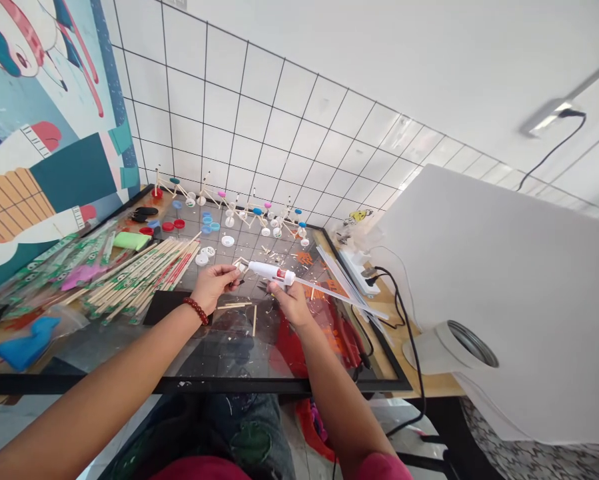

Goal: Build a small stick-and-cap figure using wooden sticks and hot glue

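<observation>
My right hand (pixel 290 301) is wrapped round the handle of a white glue gun (pixel 272 272), with a long clear glue stick (pixel 329 292) coming out of its back end. The gun's nozzle points left and touches, or nearly touches, a small piece made of short wooden sticks (pixel 241 264). That piece is pinched between the fingers and thumb of my left hand (pixel 216 285), which wears a beaded bracelet (pixel 196 311). Below the hands, loose cut sticks (pixel 254 320) lie on the glass tabletop (pixel 219 350).
Chopsticks (pixel 139 273) in a heap and wrapped packets lie at the left. Stick models with bottle caps (pixel 256 212) line the back, near a wire grid (pixel 259 107). Spare glue sticks (pixel 346 277), a power strip (pixel 360 272) and a black cable (pixel 409 333) are at the right.
</observation>
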Demonstrator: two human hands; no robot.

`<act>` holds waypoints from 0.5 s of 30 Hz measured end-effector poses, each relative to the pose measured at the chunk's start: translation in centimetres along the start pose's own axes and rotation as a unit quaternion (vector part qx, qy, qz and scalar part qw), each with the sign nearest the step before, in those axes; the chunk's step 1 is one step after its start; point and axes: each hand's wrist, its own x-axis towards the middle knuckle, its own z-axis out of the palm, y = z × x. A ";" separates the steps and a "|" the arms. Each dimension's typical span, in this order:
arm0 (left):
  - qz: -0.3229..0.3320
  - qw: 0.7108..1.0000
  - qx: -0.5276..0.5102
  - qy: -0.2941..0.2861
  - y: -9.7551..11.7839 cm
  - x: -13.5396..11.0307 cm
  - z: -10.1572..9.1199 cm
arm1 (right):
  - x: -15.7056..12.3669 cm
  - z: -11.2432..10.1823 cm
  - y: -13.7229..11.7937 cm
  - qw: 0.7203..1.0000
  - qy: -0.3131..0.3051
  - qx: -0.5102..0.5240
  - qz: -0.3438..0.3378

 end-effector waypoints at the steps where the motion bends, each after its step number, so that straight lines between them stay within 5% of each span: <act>1: 0.001 1.000 0.002 0.000 0.0 0.0 0.0 | -0.1 0.0 0.1 1.000 0.000 -0.003 -0.004; 15: -0.004 1.000 -0.003 0.024 0.1 -0.6 0.6 | -0.1 -0.2 2.0 0.999 -0.008 -0.020 -0.032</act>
